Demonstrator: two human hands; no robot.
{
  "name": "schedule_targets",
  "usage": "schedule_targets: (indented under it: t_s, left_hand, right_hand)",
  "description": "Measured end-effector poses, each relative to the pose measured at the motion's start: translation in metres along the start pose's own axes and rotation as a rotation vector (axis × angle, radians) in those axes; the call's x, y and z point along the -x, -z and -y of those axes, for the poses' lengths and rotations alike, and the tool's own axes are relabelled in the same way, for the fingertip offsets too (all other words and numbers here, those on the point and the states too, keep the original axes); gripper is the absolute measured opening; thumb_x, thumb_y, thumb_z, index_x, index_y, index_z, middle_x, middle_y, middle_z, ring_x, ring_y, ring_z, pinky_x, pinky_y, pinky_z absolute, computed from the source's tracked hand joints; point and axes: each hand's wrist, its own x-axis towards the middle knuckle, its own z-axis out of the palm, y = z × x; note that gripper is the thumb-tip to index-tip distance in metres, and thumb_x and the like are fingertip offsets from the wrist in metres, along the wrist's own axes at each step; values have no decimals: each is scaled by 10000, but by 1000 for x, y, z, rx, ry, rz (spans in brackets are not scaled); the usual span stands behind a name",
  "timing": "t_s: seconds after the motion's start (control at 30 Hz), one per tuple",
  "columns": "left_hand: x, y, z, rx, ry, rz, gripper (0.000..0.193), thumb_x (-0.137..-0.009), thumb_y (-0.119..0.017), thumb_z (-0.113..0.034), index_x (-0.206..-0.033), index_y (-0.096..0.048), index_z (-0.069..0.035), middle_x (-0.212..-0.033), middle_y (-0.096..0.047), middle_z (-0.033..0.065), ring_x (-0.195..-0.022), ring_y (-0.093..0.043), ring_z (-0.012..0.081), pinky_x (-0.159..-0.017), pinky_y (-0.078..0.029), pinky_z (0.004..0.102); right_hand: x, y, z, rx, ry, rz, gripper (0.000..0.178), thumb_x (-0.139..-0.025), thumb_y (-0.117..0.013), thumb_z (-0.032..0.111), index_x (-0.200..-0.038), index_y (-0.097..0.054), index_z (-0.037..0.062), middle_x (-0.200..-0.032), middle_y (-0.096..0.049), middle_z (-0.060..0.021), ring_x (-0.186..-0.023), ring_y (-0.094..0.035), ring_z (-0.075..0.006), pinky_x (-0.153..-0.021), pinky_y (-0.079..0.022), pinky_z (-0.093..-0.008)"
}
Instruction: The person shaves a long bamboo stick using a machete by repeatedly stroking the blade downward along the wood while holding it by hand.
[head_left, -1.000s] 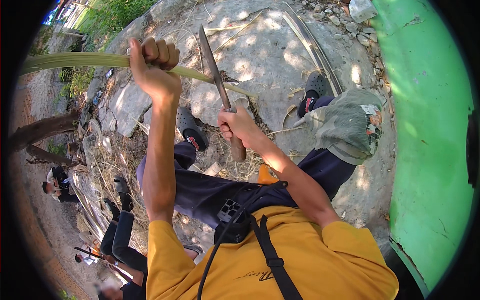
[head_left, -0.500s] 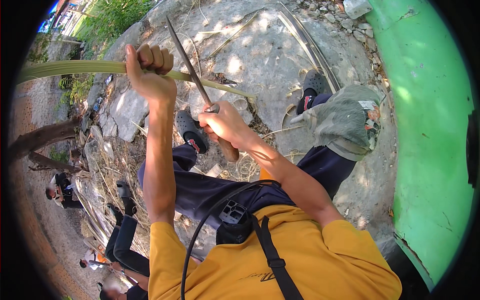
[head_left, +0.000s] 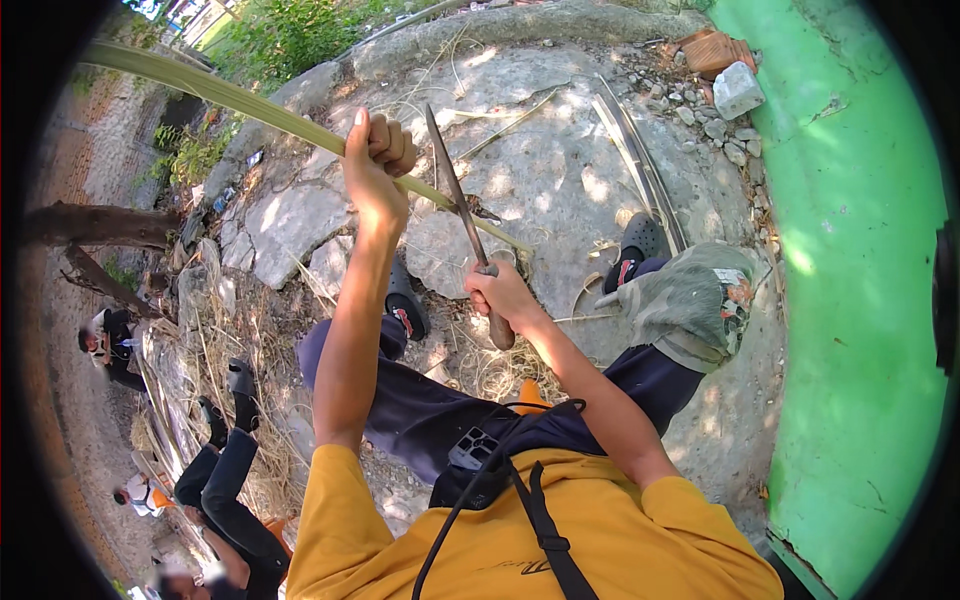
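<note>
Inside the curled fingers of the left hand (head_left: 380, 175) sits a long pale-green strip (head_left: 240, 100), its longer part stretching up and leftward from them, its short end slanting down to their right. Lower down, the right hand (head_left: 502, 297) has its fingers wrapped round the wooden handle of a knife (head_left: 452, 180). Above those fingers the dark blade crosses the strip; whether they touch, I can't tell. Well right of them, a grey-green cloth (head_left: 675, 305) covers one knee.

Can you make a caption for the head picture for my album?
Left hand gripping a long green plant strip, right hand holding a knife by its wooden handle.
</note>
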Motion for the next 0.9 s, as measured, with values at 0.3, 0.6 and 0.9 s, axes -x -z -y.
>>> schedule_targets:
  t_s: [0.3,0.6,0.9]
  left_hand:
    - [-8,-28,-13,-259,-68,191,388,-975,-583,-372,-767,-376,-118,-667,-330,-27,-595,-362,97,-549,-308,262]
    - [-18,-34,11,-371,-192,127,563,-1005,-513,-434,-600,-292,-111,-556,-264,-38,-488,-270,81,-445,-189,265]
    - [-14,-48,14,-262,-181,213,453,-864,-538,-331,-571,-260,-125,-541,-235,-46,-486,-224,81,-465,-158,290]
  right_hand:
    - [5,11,19,-205,-85,64,125,-870,-583,68,-835,-464,87,-614,-436,23,-496,-413,-80,-466,-344,-266]
    - [26,0,68,-204,-45,60,127,-868,-599,92,-857,-472,104,-587,-429,18,-457,-400,-91,-467,-349,-282]
    - [33,-2,71,-205,-37,59,129,-901,-617,111,-890,-491,89,-574,-459,11,-446,-418,-86,-454,-337,-274]
